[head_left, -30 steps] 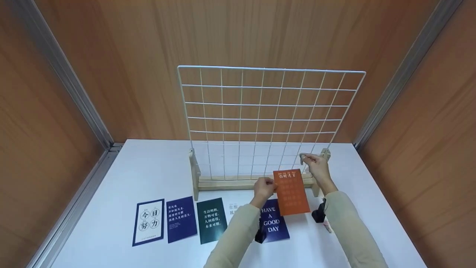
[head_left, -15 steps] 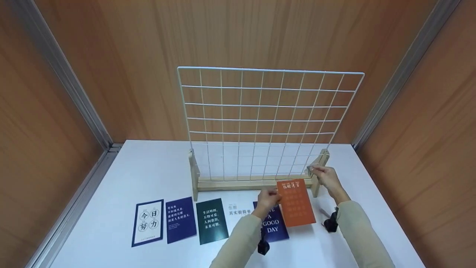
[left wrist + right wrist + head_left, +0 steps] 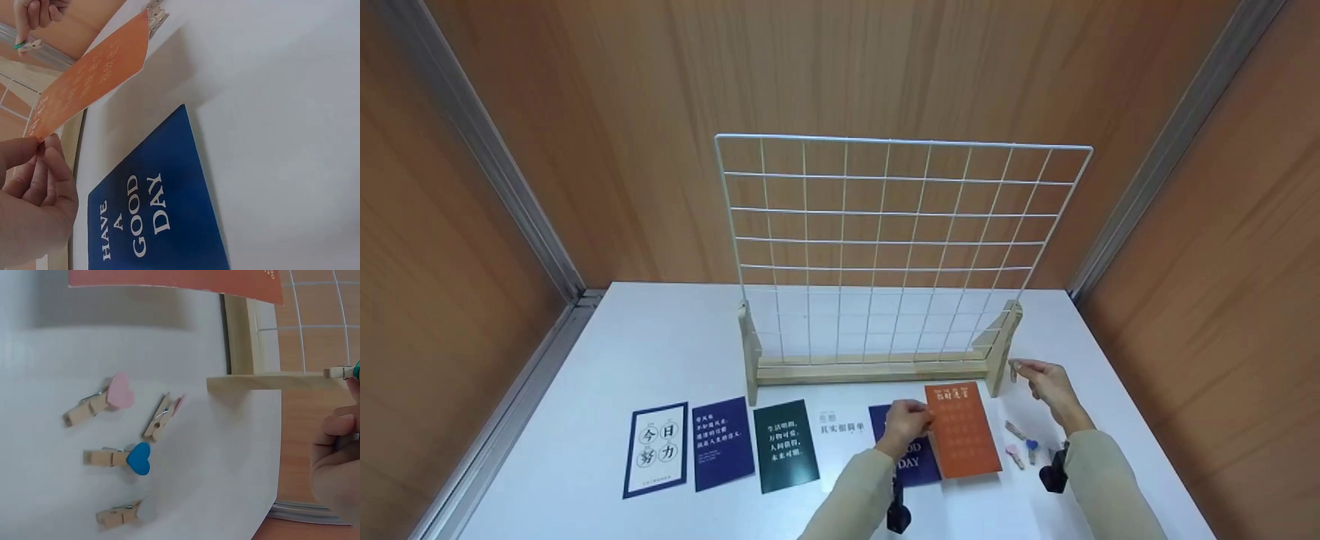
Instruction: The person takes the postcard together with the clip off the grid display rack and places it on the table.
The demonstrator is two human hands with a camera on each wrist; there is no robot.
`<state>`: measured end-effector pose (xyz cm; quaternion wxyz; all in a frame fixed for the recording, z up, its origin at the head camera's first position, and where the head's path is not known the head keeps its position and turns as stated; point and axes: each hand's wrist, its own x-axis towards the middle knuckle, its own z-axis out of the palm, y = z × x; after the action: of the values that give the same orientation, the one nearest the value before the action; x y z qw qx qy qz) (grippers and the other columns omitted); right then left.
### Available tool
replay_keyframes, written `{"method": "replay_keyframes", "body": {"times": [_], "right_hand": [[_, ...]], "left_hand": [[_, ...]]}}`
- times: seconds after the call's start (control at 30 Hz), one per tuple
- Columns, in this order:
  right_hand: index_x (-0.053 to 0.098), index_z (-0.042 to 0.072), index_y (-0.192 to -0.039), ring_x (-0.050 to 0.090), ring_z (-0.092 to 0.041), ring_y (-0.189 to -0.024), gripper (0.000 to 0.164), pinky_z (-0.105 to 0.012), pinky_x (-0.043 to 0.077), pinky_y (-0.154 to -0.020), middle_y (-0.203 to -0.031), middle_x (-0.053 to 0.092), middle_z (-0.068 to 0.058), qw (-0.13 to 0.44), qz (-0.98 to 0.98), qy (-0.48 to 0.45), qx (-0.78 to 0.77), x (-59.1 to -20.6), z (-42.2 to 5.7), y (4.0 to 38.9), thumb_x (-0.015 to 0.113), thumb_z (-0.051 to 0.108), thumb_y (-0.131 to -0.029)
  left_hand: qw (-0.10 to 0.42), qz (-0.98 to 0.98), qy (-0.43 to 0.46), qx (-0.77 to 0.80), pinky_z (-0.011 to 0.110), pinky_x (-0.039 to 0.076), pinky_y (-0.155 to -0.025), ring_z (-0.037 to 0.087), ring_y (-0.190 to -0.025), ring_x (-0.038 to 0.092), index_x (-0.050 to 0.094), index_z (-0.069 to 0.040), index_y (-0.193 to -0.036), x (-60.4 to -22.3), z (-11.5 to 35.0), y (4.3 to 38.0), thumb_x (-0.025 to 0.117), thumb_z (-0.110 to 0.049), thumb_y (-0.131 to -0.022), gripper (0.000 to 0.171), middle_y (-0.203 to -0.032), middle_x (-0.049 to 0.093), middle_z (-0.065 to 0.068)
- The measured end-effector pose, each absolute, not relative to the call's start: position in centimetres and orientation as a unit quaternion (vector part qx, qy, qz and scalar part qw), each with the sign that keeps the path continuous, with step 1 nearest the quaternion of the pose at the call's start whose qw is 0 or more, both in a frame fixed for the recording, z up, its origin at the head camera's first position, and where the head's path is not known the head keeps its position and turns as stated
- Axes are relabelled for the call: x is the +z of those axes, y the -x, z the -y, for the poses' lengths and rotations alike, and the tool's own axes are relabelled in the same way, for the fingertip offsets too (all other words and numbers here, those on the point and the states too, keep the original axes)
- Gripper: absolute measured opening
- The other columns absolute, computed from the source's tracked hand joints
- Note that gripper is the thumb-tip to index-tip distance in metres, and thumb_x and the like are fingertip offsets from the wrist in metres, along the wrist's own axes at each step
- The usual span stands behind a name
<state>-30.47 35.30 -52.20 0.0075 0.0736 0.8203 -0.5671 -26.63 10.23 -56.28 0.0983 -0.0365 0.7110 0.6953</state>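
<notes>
My left hand (image 3: 906, 426) pinches the left edge of an orange card (image 3: 964, 435) with pale writing, held tilted above the white table. Partly under it in the head view lies a dark blue "HAVE A GOOD DAY" card (image 3: 152, 208). Between thumb and fingertips, my right hand (image 3: 1054, 391) holds a small wooden clothespin (image 3: 337, 372) with a green end, beside the rack's right foot. Several more clothespins lie on the table below that hand, among them one with a pink heart (image 3: 120, 391) and one with a blue heart (image 3: 139, 459).
A white wire grid (image 3: 877, 214) stands upright on a wooden base (image 3: 877, 371) behind the hands. To the left lie a green card (image 3: 786, 446), a purple-blue card (image 3: 723, 444), a blue-bordered white card (image 3: 655, 450) and a white card (image 3: 842, 429). Wood-grain walls enclose the table.
Both hands have come down toward me and rightward from the grid. The orange card has lowered with the left hand; the clothespin has moved away from the wires to right of the rack.
</notes>
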Motion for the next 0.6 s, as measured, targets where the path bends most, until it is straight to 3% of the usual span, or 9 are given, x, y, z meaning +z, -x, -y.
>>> {"method": "replay_keyframes", "body": {"times": [0.3,0.6], "right_hand": [[0.052,-0.007,-0.115,0.038,-0.011,-0.048,0.038,-0.027,0.034,-0.049,-0.062,0.044,0.002,0.024,-0.831,-0.111,-0.544,-53.4,-37.1,29.5,0.050,0.021,-0.090],[0.051,-0.008,-0.115,0.035,-0.009,-0.044,0.037,-0.025,0.031,-0.043,-0.052,0.040,0.004,0.033,-0.841,-0.126,-0.525,-54.6,-38.1,29.4,0.051,0.017,-0.088]], "left_hand": [[0.107,-0.724,0.049,0.680,0.026,0.047,-0.050,0.016,-0.057,0.058,0.062,0.004,-0.079,-57.3,-10.6,26.0,0.058,0.003,-0.080,0.005,-0.065,0.060,0.008],[0.115,-0.724,0.059,0.678,0.023,0.044,-0.047,0.013,-0.054,0.054,0.062,0.004,-0.077,-57.9,-10.8,25.4,0.057,0.004,-0.080,0.006,-0.064,0.060,0.008]]}}
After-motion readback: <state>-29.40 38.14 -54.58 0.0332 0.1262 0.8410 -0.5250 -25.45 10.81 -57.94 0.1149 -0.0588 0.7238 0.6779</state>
